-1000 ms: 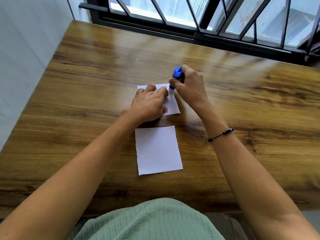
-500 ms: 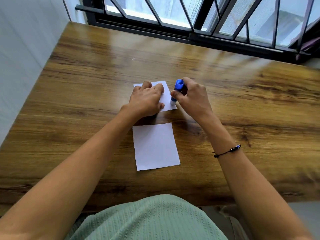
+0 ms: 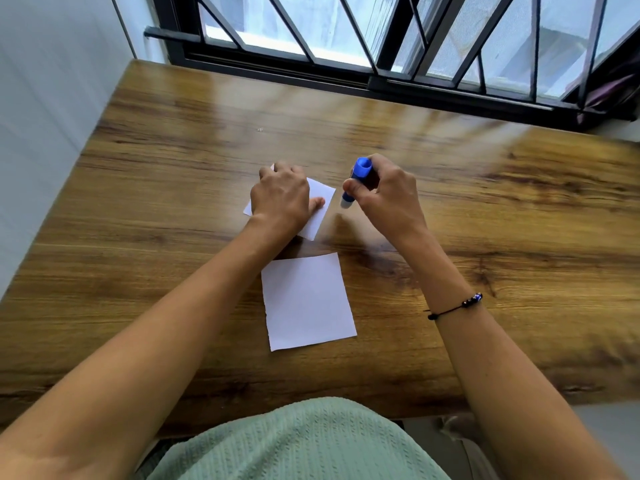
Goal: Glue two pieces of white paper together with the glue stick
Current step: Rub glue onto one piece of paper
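Wood desk (image 3: 173, 202) w/ glossy top — black-barred window (image 3: 398, 46) behind, white wall (image 3: 52, 98) left.

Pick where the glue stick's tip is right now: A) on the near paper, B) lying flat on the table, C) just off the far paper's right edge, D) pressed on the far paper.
C: the right hand holds the glue stick upright, its tip just beyond the right edge of the far paper, which the left hand covers.

The bench (image 3: 173, 237) is glossy grained wood. Under the left hand (image 3: 280, 199) and nearer than it lie matt white paper sheets (image 3: 308, 303). The right hand (image 3: 388, 199) grips a smooth blue plastic glue stick (image 3: 358, 174).
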